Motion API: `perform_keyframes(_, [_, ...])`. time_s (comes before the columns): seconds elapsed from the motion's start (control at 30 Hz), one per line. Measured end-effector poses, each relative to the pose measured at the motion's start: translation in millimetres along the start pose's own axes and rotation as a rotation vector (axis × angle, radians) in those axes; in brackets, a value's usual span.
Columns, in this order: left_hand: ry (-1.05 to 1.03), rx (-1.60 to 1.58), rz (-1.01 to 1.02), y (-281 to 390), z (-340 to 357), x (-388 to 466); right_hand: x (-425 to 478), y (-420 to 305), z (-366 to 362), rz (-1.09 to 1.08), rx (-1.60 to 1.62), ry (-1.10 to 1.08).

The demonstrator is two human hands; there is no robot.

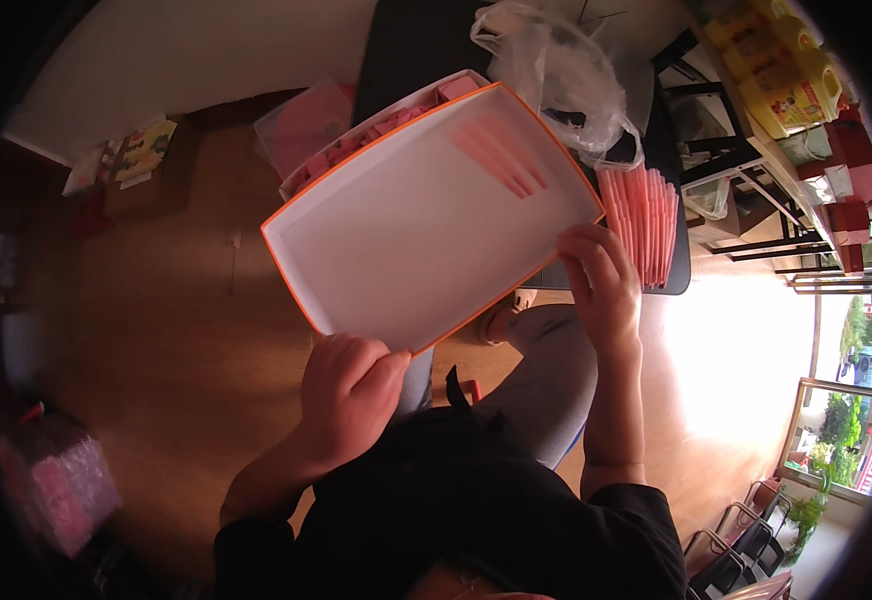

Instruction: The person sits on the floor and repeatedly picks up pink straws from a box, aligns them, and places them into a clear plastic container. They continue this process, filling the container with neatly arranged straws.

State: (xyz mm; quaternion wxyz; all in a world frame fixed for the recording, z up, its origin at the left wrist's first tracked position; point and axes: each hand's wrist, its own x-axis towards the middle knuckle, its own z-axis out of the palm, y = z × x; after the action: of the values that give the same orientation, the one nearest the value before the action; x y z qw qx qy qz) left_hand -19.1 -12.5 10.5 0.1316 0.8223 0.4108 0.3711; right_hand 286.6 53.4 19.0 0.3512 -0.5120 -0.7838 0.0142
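My left hand [353, 394] grips the near left corner of a shallow white box lid [413, 240] with an orange edge. At its near right corner, my right hand [601, 281] holds the rim. The lid's white inside faces me and bears printed or reflected pink streaks; I cannot tell which. Partly behind the lid, a white box [470, 78] holds pink pieces [353, 142]. A stack of pink folded strips [640, 225] lies on the black table [425, 52], just beyond my right hand.
A clear plastic bag [563, 82] lies on the table, and a translucent pink sheet or bag [308, 127] is at its left. Yellow jugs [792, 97] stand on a shelf at right. Chairs [740, 551] are at lower right, a plastic-wrapped pink bundle [68, 491] at lower left.
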Motion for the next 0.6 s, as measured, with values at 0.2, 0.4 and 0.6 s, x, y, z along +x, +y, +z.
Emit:
perform_keyframes(0.2, [-0.025,0.006,-0.028,-3.8,6.6,-0.5,0.4,0.0,3.2,0.095,0.065,-0.096])
perform_keyframes(0.4, [-0.015,0.016,-0.035,-6.4,7.9,-3.6,18.0,-11.8,-7.4,0.223,0.083,-0.076])
perform_keyframes(0.6, [0.128,0.047,-0.123,-2.2,-9.1,-7.1,43.1,-5.7,4.6,0.378,-0.194,-0.009])
